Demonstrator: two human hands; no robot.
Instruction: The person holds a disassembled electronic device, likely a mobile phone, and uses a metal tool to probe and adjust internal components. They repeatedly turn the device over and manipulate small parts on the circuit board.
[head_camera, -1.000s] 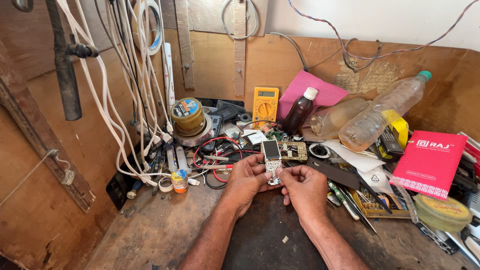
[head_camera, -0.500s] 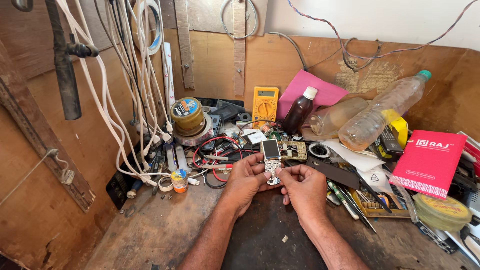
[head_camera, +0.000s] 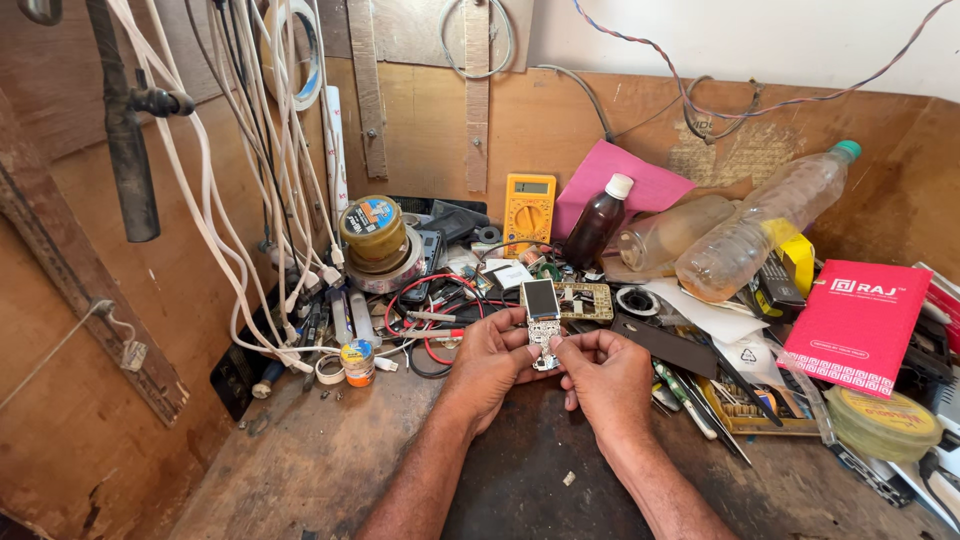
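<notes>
Both bare forearms come up from the near edge and angle in toward each other, meeting mid-scene. The left hand (head_camera: 487, 362) sits palm-in with fingers curled, thumb up top in a pinch grip. The right hand (head_camera: 608, 375) mirrors it, knuckles up, fingertips pinched close to the left's.

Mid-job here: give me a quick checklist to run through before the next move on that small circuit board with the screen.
1. Two-hand hold: left hand and right hand both grip the small circuit board with screen: ok.
2. Board upright, screen end on top, clear of the bench: ok.
3. Screen condition: too small to judge: cannot tell.
4. Space to set it down: dark mat under the hands is bare apart from a small crumb: ok.
5. Surroundings: red wires, screwdrivers and a plastic bottle crowd the bench close by: not ok.
6. Multimeter standing behind, display unreadable: cannot tell.
</notes>
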